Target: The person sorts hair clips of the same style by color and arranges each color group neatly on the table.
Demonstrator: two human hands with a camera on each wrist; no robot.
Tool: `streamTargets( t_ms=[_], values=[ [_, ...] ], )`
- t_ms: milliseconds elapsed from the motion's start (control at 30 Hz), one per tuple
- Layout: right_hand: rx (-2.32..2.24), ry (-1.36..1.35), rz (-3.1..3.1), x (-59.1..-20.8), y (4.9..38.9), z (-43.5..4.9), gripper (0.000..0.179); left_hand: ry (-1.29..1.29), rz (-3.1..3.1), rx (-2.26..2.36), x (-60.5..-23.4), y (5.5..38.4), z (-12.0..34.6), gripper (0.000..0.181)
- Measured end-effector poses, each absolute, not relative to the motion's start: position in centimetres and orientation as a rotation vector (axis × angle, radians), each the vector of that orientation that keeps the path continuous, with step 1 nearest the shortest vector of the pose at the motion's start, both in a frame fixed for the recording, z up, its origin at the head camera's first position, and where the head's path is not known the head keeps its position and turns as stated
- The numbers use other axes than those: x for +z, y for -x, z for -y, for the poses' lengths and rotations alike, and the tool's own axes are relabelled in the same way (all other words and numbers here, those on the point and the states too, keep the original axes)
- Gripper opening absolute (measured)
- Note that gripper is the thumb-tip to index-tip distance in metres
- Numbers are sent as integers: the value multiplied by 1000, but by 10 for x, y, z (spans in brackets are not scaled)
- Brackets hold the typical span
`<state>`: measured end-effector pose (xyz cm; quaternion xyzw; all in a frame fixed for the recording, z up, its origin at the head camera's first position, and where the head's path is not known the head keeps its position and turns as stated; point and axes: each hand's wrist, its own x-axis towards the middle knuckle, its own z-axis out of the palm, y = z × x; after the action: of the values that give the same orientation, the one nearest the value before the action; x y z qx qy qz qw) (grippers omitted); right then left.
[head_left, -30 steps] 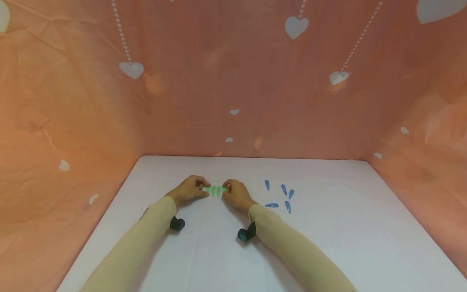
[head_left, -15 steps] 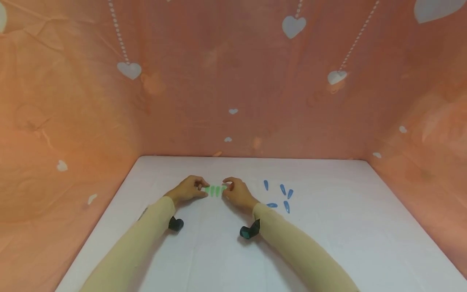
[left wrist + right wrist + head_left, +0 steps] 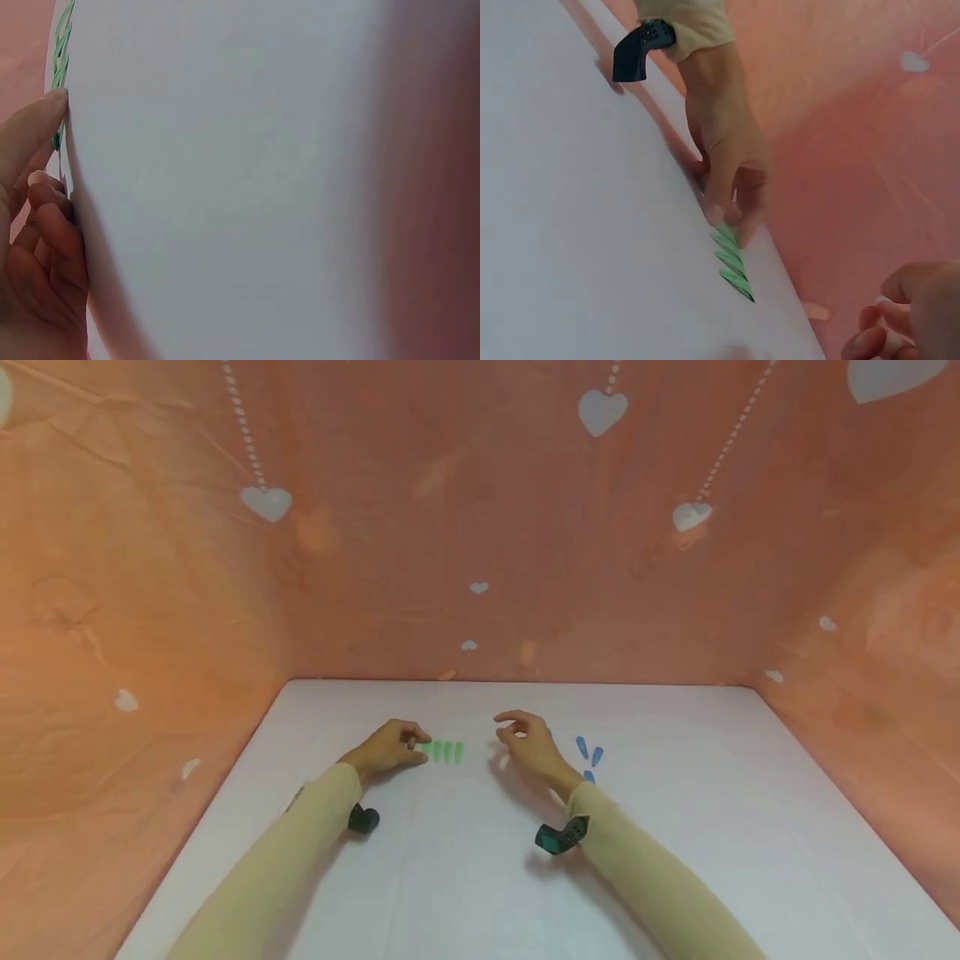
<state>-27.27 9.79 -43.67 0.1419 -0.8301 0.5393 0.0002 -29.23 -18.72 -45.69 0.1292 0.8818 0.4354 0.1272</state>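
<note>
Several green teardrop-shaped hair clips (image 3: 447, 752) lie side by side in a short row on the white table. My left hand (image 3: 386, 749) is at the row's left end, pinching the outermost green clip (image 3: 427, 749) between thumb and finger. In the right wrist view the same row of clips (image 3: 736, 283) runs out from under those fingertips. My right hand (image 3: 531, 745) is raised over the table to the right of the row, fingers loosely bent and holding nothing. Blue teardrop-shaped clips (image 3: 597, 757) lie beyond it, partly hidden by the hand and wrist.
The white table (image 3: 465, 868) reaches back to an orange-pink cloth (image 3: 390, 568) printed with pale hearts, which also hangs at both sides. Dark wrist cameras (image 3: 561, 836) stick out below both cuffs.
My right hand has let go of the right end of the green row and moved right and up, now covering some blue clips. My left hand has stayed at the left end.
</note>
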Motion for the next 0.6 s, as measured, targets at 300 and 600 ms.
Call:
streamTargets(
  t_ms=[300, 600],
  values=[
    [1720, -478, 2663, -428, 247, -132, 29, -347, -2545, 1285, -453, 292, 186, 30],
    [1682, -514, 2787, -437, 226, -171, 31, -374, -2554, 1276, -451, 289, 187, 31]
  ],
)
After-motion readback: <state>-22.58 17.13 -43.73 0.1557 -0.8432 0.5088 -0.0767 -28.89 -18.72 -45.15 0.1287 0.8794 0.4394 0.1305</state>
